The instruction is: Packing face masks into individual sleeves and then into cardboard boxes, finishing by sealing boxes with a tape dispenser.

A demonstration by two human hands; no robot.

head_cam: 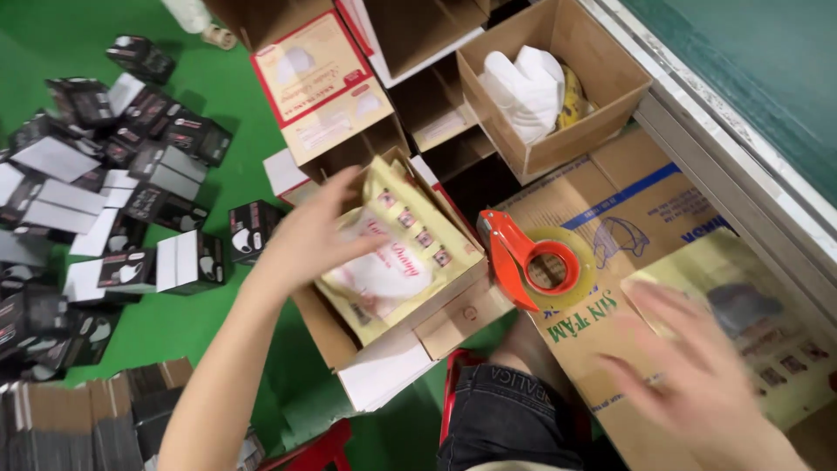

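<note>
Left hand (301, 240), fingers spread, pressing cream pouches (397, 253) into open carton (453, 318) (filled, flaps unsealed); right hand (697, 375), fingers spread and blurred, reaching over flat pouch (758, 323), orange tape dispenser (532, 262) between both hands, untouched.

Right hand (697, 375) motion-blurred, grip unclear

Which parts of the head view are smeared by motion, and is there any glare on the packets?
In the head view the right hand is heavily motion-blurred over the yellow packet; the left hand is softer-blurred on the cream packet in the open carton. The tape dispenser and small black boxes are sharper. Lighting is even, with only mild sheen on the packets.
</note>
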